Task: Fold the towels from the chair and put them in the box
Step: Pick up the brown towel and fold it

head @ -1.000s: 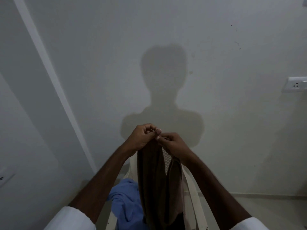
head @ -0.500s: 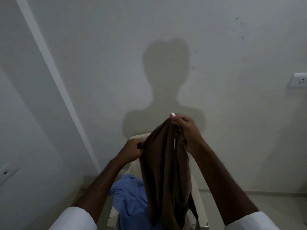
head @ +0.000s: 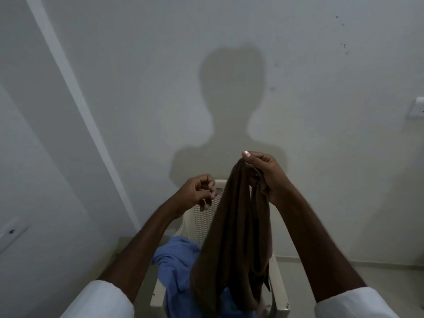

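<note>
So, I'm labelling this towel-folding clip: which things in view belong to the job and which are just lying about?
Job: dark brown cloth towel, pinched by the right hand; crumpled blue cloth towel; white plastic chair; left hand, holding nothing.
Lying about: white wall socket; pale wall plate. The box is out of view.

The right hand (head: 263, 174) is pinching the top of the towel (head: 234, 237) between thumb and fingers, its forearm sloping upward. The left hand (head: 197, 193) is hovering just left of the towel, lower than the right, its fingers loosely curled and holding nothing. Both arms are reaching forward.
</note>
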Motion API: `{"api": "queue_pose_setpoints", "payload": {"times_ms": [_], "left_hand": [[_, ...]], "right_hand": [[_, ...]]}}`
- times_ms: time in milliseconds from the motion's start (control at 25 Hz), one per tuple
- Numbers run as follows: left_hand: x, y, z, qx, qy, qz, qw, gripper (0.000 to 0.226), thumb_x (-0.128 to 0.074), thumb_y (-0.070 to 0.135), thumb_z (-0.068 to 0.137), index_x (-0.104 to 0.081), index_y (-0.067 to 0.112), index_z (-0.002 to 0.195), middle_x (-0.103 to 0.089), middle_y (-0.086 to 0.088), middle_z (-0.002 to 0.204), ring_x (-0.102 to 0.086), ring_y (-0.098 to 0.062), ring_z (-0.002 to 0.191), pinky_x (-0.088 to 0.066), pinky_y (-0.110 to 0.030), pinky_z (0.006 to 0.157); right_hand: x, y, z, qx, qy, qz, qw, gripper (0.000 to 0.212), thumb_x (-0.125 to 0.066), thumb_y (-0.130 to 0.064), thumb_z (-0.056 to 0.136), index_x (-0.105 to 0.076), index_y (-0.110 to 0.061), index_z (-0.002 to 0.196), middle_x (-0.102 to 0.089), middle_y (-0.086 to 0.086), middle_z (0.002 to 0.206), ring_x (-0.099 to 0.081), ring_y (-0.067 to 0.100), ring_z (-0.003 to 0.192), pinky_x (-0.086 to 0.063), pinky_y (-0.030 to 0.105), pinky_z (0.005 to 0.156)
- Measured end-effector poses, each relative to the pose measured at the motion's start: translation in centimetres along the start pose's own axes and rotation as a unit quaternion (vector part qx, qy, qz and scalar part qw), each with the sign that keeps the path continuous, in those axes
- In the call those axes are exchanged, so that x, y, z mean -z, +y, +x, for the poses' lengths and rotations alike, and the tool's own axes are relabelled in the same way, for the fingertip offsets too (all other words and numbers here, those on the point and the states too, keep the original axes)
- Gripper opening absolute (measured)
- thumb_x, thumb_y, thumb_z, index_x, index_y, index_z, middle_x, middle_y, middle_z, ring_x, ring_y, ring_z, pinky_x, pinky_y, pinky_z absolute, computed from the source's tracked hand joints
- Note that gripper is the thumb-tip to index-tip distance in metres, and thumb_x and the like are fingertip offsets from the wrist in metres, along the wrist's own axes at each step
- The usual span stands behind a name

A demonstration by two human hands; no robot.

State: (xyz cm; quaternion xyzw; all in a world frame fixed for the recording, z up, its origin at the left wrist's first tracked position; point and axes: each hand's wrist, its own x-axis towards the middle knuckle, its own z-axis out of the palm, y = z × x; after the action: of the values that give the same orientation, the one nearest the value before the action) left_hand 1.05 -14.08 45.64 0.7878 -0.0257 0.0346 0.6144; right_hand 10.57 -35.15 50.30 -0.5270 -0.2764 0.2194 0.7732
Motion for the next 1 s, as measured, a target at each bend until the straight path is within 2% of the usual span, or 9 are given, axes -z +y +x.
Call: {"api": "queue_pose_setpoints", "payload": {"times_ms": [80,160,320,440,560,680,800,880,1000], "left_hand": [[-0.7,0.8,-0.2,-0.003,-0.025,-0.012,1.000,0.013,-0.059,0.007,0.092,-0.053,0.006,0.103,-0.059,-0.014,0.095,-0.057,-0.025,0.063,-0.046,-0.030,0.052],[-1.7,1.1,0.0,-0.012,-0.030,0.049,0.998,0.028,-0.064,0.020,0.094,-0.055,0.013,0.120,-0.061,-0.009,0.110,-0.061,-0.024,0.069,-0.050,-0.030,0.054],[-3.4,-0.1,1.4,-0.103,0.047,0.243,0.963,0.024,-0.065,0.018,0.082,-0.066,0.022,0.105,-0.063,0.013,0.088,-0.059,-0.001,0.064,-0.043,-0.020,0.056],[-2.5,-2.9,1.6,-0.035,0.097,0.347,0.932,0.028,-0.058,0.035,0.072,-0.069,0.031,0.098,-0.068,0.014,0.090,-0.066,-0.011,0.081,-0.050,-0.030,0.062],[-1.2,-5.6,0.7,0.033,0.010,0.254,0.966,0.034,-0.060,0.027,0.067,-0.071,0.010,0.094,-0.070,0.002,0.087,-0.063,-0.008,0.078,-0.053,-0.038,0.069],[-1.3,-5.7,-0.6,0.077,-0.020,0.099,0.992,0.035,-0.061,0.008,0.047,-0.066,-0.005,0.080,-0.066,0.000,0.072,-0.059,-0.008,0.067,-0.045,-0.029,0.060],[-0.8,-4.0,-0.4,0.054,-0.013,-0.135,0.989,0.063,-0.058,0.009,0.047,-0.059,-0.015,0.105,-0.062,-0.017,0.095,-0.057,-0.030,0.086,-0.047,-0.029,0.068],[-0.2,-2.1,-0.3,0.025,-0.019,-0.206,0.978,0.040,-0.054,0.006,0.065,-0.057,-0.003,0.104,-0.059,-0.016,0.098,-0.054,-0.030,0.089,-0.046,-0.030,0.071],[1.1,-0.4,-0.3,0.003,0.022,-0.133,0.991,0.017,-0.060,0.008,0.080,-0.059,0.009,0.097,-0.061,-0.009,0.088,-0.057,-0.021,0.079,-0.049,-0.023,0.065]], "right_hand": [[0.3,0.6,0.2,0.002,0.008,0.007,1.000,0.023,-0.062,-0.023,0.098,-0.060,-0.001,0.090,-0.048,0.014,0.078,-0.053,0.026,0.067,-0.056,0.026,0.060],[0.4,0.8,0.5,0.000,-0.015,-0.007,1.000,0.029,-0.065,-0.027,0.096,-0.059,0.001,0.092,-0.045,0.019,0.082,-0.052,0.029,0.071,-0.057,0.031,0.064],[-0.2,1.2,0.8,-0.013,-0.024,-0.034,0.999,0.048,-0.079,-0.041,0.084,-0.059,0.001,0.096,-0.043,0.022,0.093,-0.043,0.028,0.074,-0.048,0.033,0.067],[-0.1,0.9,0.4,-0.009,0.003,-0.033,0.999,0.052,-0.082,-0.045,0.075,-0.060,-0.002,0.095,-0.042,0.018,0.084,-0.046,0.023,0.069,-0.043,0.028,0.063],[0.7,-0.1,-0.1,0.001,0.001,-0.014,1.000,0.048,-0.079,-0.044,0.076,-0.060,-0.003,0.092,-0.045,0.015,0.082,-0.048,0.025,0.069,-0.048,0.028,0.062],[1.6,-0.9,0.1,0.000,0.013,-0.022,1.000,0.041,-0.074,-0.040,0.084,-0.059,-0.003,0.095,-0.042,0.016,0.082,-0.046,0.024,0.069,-0.048,0.026,0.059],[2.0,-0.8,0.3,-0.025,0.012,-0.072,0.997,0.033,-0.071,-0.036,0.092,-0.058,-0.006,0.088,-0.037,0.009,0.073,-0.032,0.020,0.060,-0.024,0.032,0.056],[2.0,-0.6,0.2,-0.031,0.005,-0.078,0.996,0.032,-0.069,-0.033,0.095,-0.057,-0.007,0.081,-0.035,0.006,0.068,-0.028,0.018,0.057,-0.020,0.034,0.057],[1.8,-0.6,-0.2,-0.045,-0.003,-0.090,0.995,0.038,-0.061,-0.024,0.100,-0.061,-0.015,0.063,-0.042,-0.004,0.056,-0.033,0.010,0.047,-0.027,0.024,0.050]]}}
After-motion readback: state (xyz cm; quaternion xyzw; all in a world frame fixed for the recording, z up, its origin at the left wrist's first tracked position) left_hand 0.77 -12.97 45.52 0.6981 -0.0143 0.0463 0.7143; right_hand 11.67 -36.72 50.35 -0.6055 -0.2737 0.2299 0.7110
